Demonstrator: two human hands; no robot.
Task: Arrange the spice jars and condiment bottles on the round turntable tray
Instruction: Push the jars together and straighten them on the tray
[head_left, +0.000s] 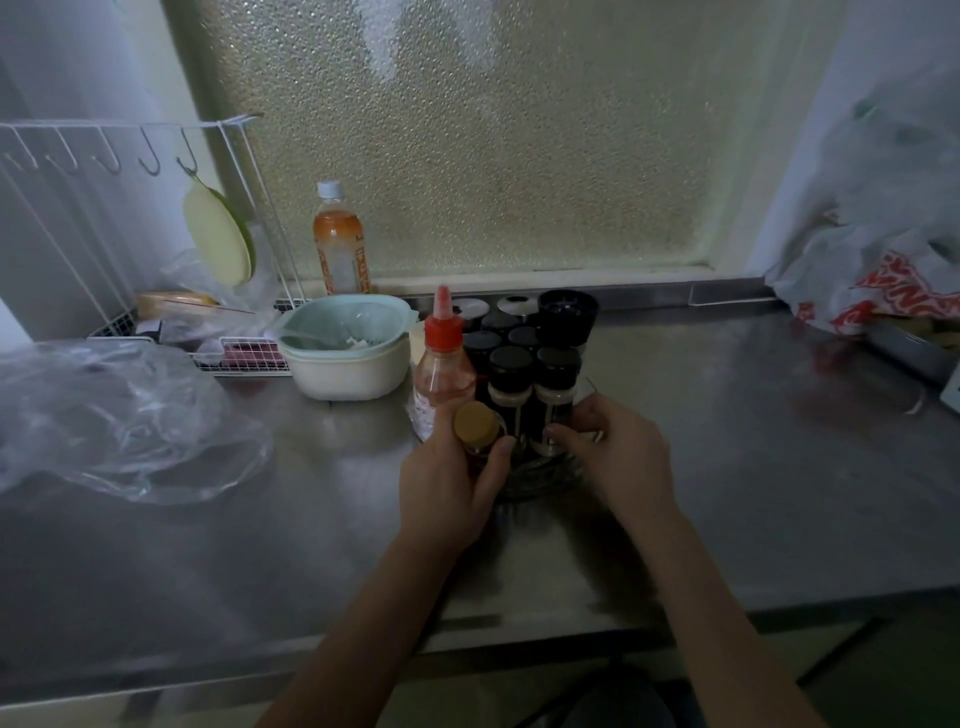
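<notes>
Frosted glass backs a steel tabletop (727, 415), dimly lit, where a clear round tray (540, 480) sits near the front edge, already crowded with black-capped jars (535, 395) and a red-capped sauce bottle (442, 364) at its left side.

Risk lies mostly in the crowding. The left hand (447, 488) is closed around a small gold-capped jar (475, 428) at the tray's near-left rim, just beside the sauce bottle and the front jars. Pushing it in at a slant could nudge the tall, light sauce bottle over, or knock the front jars into those behind. The tray may also turn under a sideways push, which would carry the open spot away from the jar. A bowl (345, 358) stands close on the left, so a toppled bottle would likely strike it.

Both forearms reach forward from below. The left hand wraps the jar from the left, thumb on the near-right side, cap showing above the fingers. The right hand (618, 452) rests at the tray's right rim, fingers curled inward and touching the rightmost front jar; whether it grips that jar or only steadies it, I cannot tell.
</notes>
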